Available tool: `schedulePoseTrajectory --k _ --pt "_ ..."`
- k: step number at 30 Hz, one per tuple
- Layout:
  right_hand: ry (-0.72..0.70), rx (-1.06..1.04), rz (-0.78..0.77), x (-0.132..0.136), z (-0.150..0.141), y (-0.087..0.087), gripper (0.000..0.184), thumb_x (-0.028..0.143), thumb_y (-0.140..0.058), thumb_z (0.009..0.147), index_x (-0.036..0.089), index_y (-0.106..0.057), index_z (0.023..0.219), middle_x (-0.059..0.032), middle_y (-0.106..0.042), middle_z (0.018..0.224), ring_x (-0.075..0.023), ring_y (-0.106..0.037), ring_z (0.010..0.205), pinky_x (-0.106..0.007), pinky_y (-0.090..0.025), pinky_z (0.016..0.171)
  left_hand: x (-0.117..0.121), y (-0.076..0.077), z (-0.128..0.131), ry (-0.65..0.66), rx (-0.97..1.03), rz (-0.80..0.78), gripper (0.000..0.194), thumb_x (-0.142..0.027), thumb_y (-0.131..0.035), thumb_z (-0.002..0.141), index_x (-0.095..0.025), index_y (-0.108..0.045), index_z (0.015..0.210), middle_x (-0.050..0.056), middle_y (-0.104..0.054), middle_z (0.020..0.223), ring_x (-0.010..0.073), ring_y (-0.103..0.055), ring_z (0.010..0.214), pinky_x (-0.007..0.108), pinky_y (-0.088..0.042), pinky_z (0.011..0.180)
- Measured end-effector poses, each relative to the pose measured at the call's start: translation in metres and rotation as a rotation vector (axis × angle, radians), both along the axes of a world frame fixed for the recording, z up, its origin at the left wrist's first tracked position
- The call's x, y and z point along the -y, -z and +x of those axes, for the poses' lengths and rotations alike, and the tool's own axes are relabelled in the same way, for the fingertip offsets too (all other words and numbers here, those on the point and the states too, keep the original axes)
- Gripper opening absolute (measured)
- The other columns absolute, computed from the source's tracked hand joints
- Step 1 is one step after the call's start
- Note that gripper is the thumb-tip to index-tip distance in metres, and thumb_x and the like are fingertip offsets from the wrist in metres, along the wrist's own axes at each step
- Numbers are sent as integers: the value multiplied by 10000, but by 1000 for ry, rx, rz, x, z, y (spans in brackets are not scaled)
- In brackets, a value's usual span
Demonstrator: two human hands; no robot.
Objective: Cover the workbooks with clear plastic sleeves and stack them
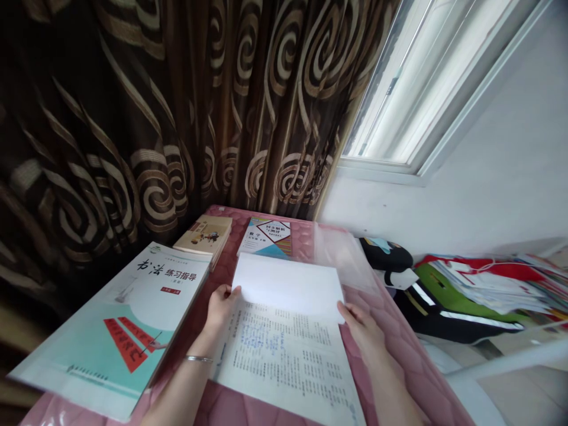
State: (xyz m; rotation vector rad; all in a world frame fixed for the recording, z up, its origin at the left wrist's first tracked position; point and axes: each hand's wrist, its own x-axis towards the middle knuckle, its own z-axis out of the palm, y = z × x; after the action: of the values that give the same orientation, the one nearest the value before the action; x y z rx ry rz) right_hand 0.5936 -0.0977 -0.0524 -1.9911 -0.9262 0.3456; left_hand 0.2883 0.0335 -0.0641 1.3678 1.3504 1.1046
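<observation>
A printed paper (288,361) with blue handwriting lies in front of me on the pink quilted surface. Across its top is a blank white section (288,281); whether this is a folded part or a separate sheet I cannot tell. My left hand (222,307), with a silver bracelet at the wrist, pinches the left edge near where the blank and printed parts meet. On the opposite edge, my right hand (358,324) is closed with its fingertips gripping the paper. A mathematics booklet (266,236) lies just beyond the white section.
To the left lies a large calligraphy workbook (146,319), partly over a tan book (206,234). Clear plastic (341,257) covers the far right of the pink quilted surface (408,355). Patterned curtains (248,106) hang behind. Papers (492,281) and a green-and-black bag (457,302) sit right.
</observation>
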Motion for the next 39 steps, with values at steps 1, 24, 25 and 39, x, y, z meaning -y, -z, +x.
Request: schedulePoseTrajectory --k 1,24,25,39 --pt "-23 -33 -61 0 -2 -5 379 566 -540 689 218 -664 605 -22 -672 609 -229 -641 675 -287 -460 606 -1 0 1 -27 -53 -4 356 -464 -664 645 -198 -459 528 -60 -416 484 107 -407 515 242 -312 529" --pt "-33 84 -254 -8 4 21 413 541 -464 733 237 -582 479 -71 -661 544 -255 -652 642 -305 -406 547 -6 -1 8 -39 -323 15 357 -270 -572 770 -225 -364 484 -56 -410 451 111 -392 499 259 -264 550" --pt "-24 90 -254 -8 5 22 412 542 -466 733 237 -588 485 -74 -660 543 -256 -653 639 -305 -405 541 -7 -1 8 -38 -323 9 360 -272 -576 767 -225 -365 478 -55 -409 446 110 -390 494 260 -262 546" --pt "-10 138 -320 -8 4 27 461 559 -397 767 207 -647 605 -122 -707 663 -290 -673 732 -325 -437 594 -3 0 -6 71 -269 -79 373 -439 -533 784 -221 -423 501 -25 -503 405 120 -447 405 239 -320 469"
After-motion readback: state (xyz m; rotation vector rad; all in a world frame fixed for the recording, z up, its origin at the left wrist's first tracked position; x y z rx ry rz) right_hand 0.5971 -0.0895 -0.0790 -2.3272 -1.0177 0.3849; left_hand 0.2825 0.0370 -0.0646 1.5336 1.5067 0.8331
